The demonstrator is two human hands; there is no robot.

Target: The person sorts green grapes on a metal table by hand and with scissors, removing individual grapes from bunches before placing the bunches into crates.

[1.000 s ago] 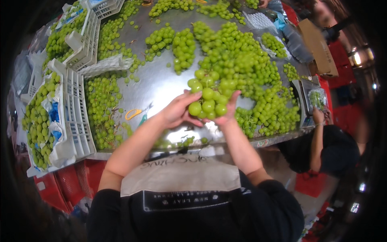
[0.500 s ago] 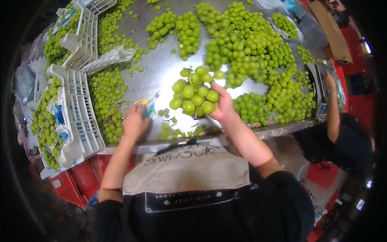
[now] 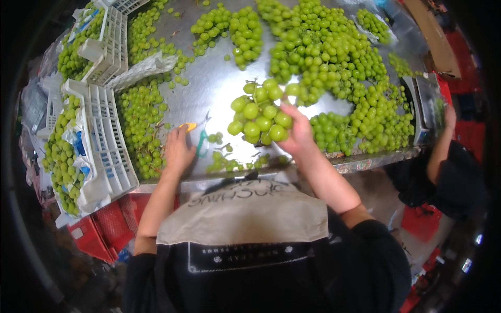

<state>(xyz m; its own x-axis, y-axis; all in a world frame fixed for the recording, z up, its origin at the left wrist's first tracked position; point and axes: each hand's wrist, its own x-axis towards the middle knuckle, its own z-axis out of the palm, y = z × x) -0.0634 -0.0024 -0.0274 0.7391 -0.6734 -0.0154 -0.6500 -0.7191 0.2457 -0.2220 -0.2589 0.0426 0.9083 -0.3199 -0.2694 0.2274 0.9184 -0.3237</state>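
Right hand [image 3: 298, 136] grasps 1 bunch [image 3: 259, 112] of green grapes and lifts it off the steel worktop [image 3: 219, 83], near the middle of the scene. Fingers wrap the right side of the bunch; the stem end is hidden.

Left hand [image 3: 177, 148] rests on the worktop at the near edge, fingers curled loosely over the scissors [image 3: 197, 136], which have a yellow and a green handle. Whether it really grips them I cannot tell; the handles show just past the fingertips.

Between the 2 hands, near the edge, lie loose grapes and trimmings [image 3: 224, 161].

Far and right: a big heap [image 3: 334, 68] of untouched bunches covers much of the worktop. More bunches [image 3: 141, 120] lie left of the left hand, beside white crates [image 3: 107, 141]. A crate at the far left holds grapes in wrapping [image 3: 62, 151].

Another person's arm [image 3: 443, 141] reaches onto the right end of the worktop, beside a scale [image 3: 425, 104].

Judgement on progress: the work looks early to midway. 1 bunch is in hand, some scraps are already cut away, some fruit is already crated. The heap still waiting is far larger than what sits packed, so most of the sorting seems left to do.
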